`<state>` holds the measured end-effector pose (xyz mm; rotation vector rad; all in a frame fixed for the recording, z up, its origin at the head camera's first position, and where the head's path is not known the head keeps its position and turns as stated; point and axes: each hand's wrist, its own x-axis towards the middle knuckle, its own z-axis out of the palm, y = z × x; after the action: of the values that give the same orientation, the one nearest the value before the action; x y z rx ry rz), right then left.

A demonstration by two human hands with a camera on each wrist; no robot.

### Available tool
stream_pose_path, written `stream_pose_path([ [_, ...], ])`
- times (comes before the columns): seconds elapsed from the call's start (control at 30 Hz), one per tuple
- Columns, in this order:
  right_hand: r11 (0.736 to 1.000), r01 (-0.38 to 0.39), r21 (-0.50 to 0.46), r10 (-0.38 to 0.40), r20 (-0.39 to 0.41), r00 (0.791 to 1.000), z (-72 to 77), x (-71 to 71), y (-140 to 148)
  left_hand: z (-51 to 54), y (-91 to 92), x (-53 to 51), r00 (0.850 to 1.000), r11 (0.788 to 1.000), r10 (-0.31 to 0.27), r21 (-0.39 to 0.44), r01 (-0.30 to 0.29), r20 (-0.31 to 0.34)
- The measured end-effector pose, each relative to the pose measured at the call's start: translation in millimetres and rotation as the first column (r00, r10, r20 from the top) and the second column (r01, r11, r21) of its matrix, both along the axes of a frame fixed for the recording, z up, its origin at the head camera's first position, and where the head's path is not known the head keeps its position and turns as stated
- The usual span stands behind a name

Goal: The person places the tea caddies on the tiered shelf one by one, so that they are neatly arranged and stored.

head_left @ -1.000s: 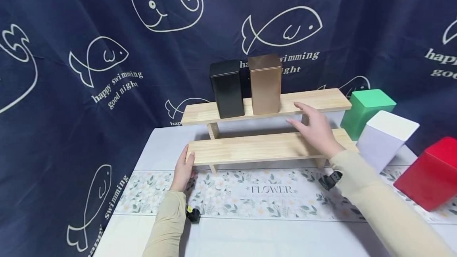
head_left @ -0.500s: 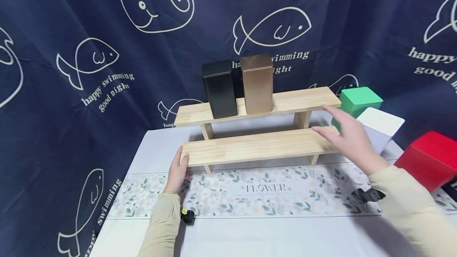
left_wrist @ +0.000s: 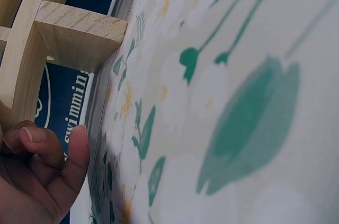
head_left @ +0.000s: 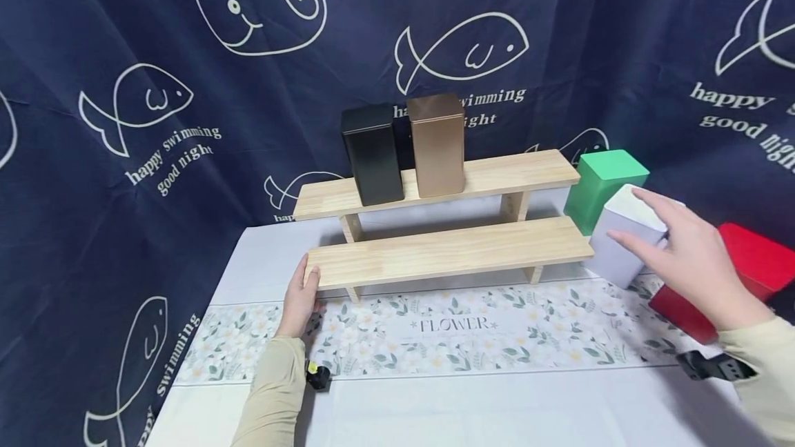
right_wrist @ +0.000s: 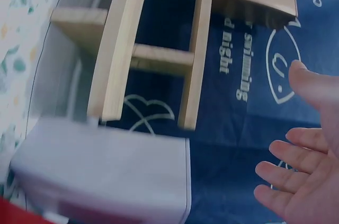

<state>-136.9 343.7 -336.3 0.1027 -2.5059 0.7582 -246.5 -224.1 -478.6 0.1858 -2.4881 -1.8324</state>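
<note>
My left hand point(head_left: 299, 303) grips the left end of a two-tier wooden display shelf point(head_left: 447, 252), at the lower board. In the left wrist view its fingers point(left_wrist: 39, 144) curl beside the wood. My right hand point(head_left: 695, 261) hangs in front of a white box point(head_left: 627, 240), thumb and fingers spread with nothing between them. From the right wrist view, a gap shows between that hand point(right_wrist: 304, 166) and the white box point(right_wrist: 106, 166). A black box point(head_left: 374, 157) and a copper-coloured box point(head_left: 437, 150) stand upright on the upper board.
To the right of the shelf stand a green box point(head_left: 605, 188) and, nearer, a red box point(head_left: 745, 261) partly behind my right hand. A floral runner point(head_left: 373, 343) reading "FLOWER" crosses the white table point(head_left: 435, 405). Behind hangs a navy curtain point(head_left: 248, 109) with fish drawings.
My right hand has moved right, from above the shelf's right part to the white box. The left hand stays on the shelf end. The head view has turned slightly right.
</note>
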Motion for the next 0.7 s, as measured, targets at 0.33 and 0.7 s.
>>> stream_pose_path([
  [0.33, 0.984, 0.149, 0.101, -0.155, 0.053, 0.987, -11.6, 15.4, 41, 0.6, -0.3, 2.8, 1.000, 1.000, 0.012, 0.001, -0.012, 0.010],
  [0.7, 0.971, 0.237, 0.030, -0.238, 0.047, 0.970, -29.0, 31.4, 71, 1.3, -1.7, 1.8, 1.000, 1.000, 0.022, -0.012, -0.022, 0.013],
])
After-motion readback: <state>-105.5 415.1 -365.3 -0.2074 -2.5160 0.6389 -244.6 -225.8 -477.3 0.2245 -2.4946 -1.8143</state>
